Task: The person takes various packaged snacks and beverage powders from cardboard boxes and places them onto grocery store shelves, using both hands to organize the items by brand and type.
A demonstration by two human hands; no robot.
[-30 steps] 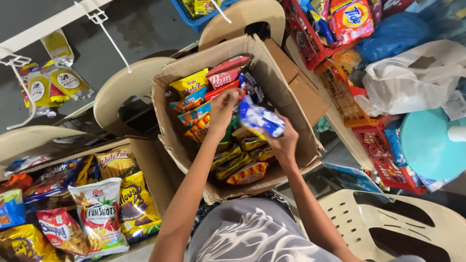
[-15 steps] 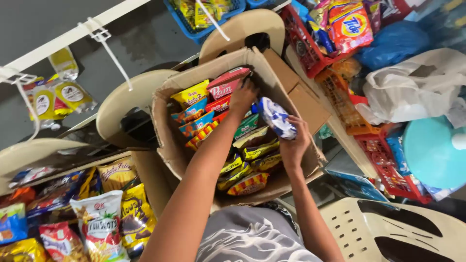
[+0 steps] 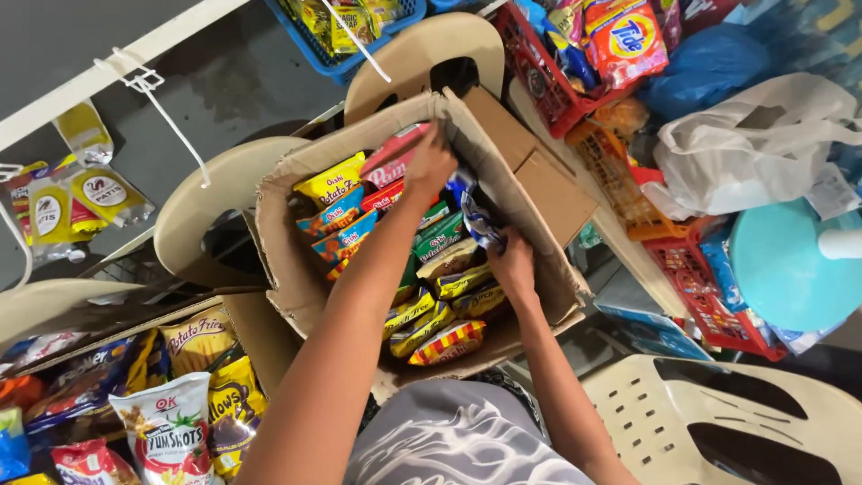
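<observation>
An open cardboard box (image 3: 280,235) packed with rows of snack packets (image 3: 436,305) stands in front of me. My left hand (image 3: 431,163) reaches to the far side of the box and rests on a red packet (image 3: 388,163) at the back row. My right hand (image 3: 512,265) is down inside the right side of the box, gripping a blue and white packet (image 3: 479,218) that stands between the other packets and the box wall. Part of that packet is hidden by my fingers.
Beige plastic chairs (image 3: 718,422) surround the box. A second box of snack bags (image 3: 171,413) sits at lower left. Red baskets (image 3: 696,287), a blue basket (image 3: 314,49), a white plastic bag (image 3: 754,153) and a teal round object (image 3: 790,269) crowd the right and top.
My right hand has brought the blue and white packet down from above the box into its right side. My left hand has slid toward the back row.
</observation>
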